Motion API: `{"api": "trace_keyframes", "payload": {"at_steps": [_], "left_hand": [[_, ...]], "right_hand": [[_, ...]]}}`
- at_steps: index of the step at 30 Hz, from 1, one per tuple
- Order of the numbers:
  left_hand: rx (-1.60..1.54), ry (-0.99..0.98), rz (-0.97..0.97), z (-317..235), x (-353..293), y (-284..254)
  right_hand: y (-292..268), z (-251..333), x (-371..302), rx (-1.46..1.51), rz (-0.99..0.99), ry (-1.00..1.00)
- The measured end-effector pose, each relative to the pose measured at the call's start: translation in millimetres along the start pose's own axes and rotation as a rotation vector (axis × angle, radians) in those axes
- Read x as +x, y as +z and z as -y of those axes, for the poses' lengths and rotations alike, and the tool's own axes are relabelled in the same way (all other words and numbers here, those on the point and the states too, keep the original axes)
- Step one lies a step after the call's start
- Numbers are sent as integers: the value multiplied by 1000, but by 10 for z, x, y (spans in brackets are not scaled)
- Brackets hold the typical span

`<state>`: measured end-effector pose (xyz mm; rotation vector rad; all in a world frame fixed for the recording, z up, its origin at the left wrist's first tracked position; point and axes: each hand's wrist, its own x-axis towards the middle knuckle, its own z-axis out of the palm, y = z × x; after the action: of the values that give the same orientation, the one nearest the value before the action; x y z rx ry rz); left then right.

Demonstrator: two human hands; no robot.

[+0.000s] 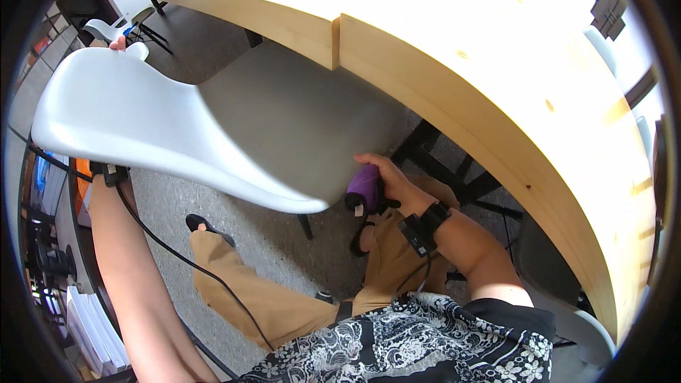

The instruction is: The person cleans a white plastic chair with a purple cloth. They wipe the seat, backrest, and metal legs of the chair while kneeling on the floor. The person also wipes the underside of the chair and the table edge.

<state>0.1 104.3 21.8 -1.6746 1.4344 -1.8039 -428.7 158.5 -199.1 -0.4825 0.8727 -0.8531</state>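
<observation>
A white moulded chair [128,103] with a shaded seat [298,120] stands tilted in view, its seat partly under the table edge. My left hand [119,44] grips its backrest; only fingertips show over the far edge, and the rest is hidden behind the shell. My right hand [389,174] is closed around a short, rounded purple thing [364,183] with a black end and a small pale tag. I cannot tell its kind. It sits just beside the seat's right edge.
A pale wooden table [454,64] curves across the top and right. Black table legs [454,177] stand beneath it. At left is a shelf with stacked white papers [96,330]. Another white chair [106,30] stands at the far left. Cables [191,262] run from both wrist straps.
</observation>
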Motion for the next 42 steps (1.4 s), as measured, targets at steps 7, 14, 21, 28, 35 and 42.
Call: {"api": "trace_keyframes", "payload": {"at_steps": [7,14,21,28,35,42], "left_hand": [[-379,-151,7,-17,121,225],[-1736,-639,-73,-68,238,375],[-2807,-1054,-163,-452,966,309],[-3102,-1191,-207,-791,1563,180],[-3026,-1172,-66,-987,1371,166],[-2981,-1219,-78,-943,1275,130]], "right_hand": [[-325,-40,107,-122,-3,-77],[-757,-12,285,-245,-37,-298],[-1058,138,47,-83,-224,-395],[-1261,227,-162,-114,-330,-481],[-1412,224,-247,-132,-382,-502],[-1338,250,-192,-148,-364,-502]]}}
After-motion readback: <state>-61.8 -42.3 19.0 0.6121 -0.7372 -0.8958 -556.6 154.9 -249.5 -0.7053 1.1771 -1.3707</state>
